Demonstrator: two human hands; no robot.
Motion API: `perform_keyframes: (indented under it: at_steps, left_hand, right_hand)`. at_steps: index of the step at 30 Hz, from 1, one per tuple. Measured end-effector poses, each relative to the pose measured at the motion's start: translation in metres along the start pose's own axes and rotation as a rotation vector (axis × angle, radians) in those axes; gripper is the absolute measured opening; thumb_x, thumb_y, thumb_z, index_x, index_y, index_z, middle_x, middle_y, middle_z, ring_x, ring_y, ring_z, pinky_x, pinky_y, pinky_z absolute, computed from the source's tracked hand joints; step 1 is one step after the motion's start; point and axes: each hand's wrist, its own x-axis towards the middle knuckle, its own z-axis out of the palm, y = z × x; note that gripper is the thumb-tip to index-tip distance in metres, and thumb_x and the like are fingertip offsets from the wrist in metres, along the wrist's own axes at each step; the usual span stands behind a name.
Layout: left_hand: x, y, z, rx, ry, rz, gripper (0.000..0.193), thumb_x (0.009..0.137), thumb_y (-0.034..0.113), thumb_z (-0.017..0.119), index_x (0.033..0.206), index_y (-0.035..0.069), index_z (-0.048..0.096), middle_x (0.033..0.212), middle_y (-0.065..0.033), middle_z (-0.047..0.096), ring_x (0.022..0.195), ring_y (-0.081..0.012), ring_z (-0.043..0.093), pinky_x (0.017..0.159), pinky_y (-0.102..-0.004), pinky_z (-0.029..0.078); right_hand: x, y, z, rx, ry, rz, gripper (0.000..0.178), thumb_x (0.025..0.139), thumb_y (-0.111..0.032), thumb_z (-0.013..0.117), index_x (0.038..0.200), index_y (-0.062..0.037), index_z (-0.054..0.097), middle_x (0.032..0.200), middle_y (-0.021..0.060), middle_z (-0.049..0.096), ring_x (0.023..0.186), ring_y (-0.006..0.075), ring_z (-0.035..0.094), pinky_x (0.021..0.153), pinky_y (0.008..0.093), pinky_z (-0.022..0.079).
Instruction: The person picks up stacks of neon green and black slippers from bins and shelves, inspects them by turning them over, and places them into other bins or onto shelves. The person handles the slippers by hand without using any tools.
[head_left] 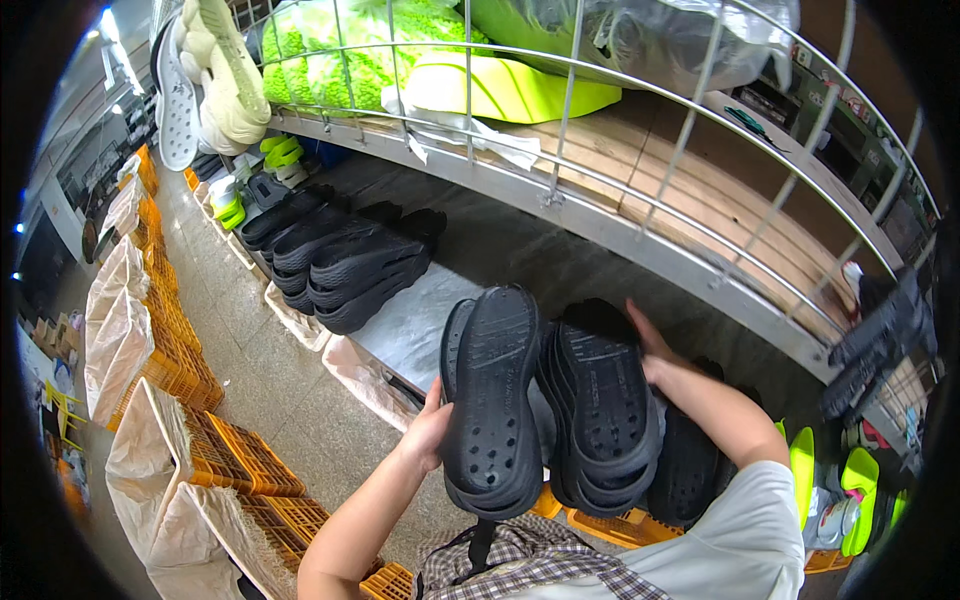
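Observation:
Between my two hands I hold a row of black foam slippers [490, 400], upright and packed together, with rounded holes at their lower ends. My left hand [432, 430] grips the left side of the bunch, its thumb showing and most of its fingers hidden behind the slippers. On the other side, my right hand [648, 345] is closed against the upper edge of the right-hand slippers [605, 410]. More black slippers [690, 455] stand beside my right forearm. Farther off to the left, a stack of black slippers [350, 265] lies on the grey bench top [415, 305].
A wire-fenced shelf [620, 185] runs above the bench, bearing neon yellow-green pieces [510, 85] and plastic bags. Orange crates [180, 360] with pale cloth liners line the floor at left. Neon green slippers [858, 500] stand at lower right. Pale footwear [225, 80] hangs at upper left.

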Motion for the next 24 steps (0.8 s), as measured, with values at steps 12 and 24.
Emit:
perform_keyframes:
  at_steps: [12,24]
  left_hand:
    - [0.008,0.057,0.049,0.439,0.009,-0.092,0.103,0.084,0.056,0.057,0.147,-0.003,0.0,0.15,-0.026,0.017,0.136,-0.0297,0.027,0.109,-0.0354,0.028]
    - [0.038,0.091,0.032,0.467,-0.21,-0.24,0.098,0.084,0.04,0.064,0.146,-0.005,0.004,0.148,-0.0268,0.022,0.136,-0.0309,0.027,0.11,-0.0348,0.026]
  right_hand:
    - [-0.052,0.051,0.052,0.169,0.15,-0.001,0.089,0.079,-0.074,0.044,0.14,-0.0086,0.04,0.137,0.0148,0.047,0.122,0.0307,0.047,0.104,0.0453,0.035]
    - [-0.024,0.019,0.03,-0.285,0.591,-0.249,0.068,0.082,-0.045,0.063,0.137,-0.012,0.041,0.143,0.0156,0.036,0.124,0.0324,0.042,0.098,0.053,0.037]
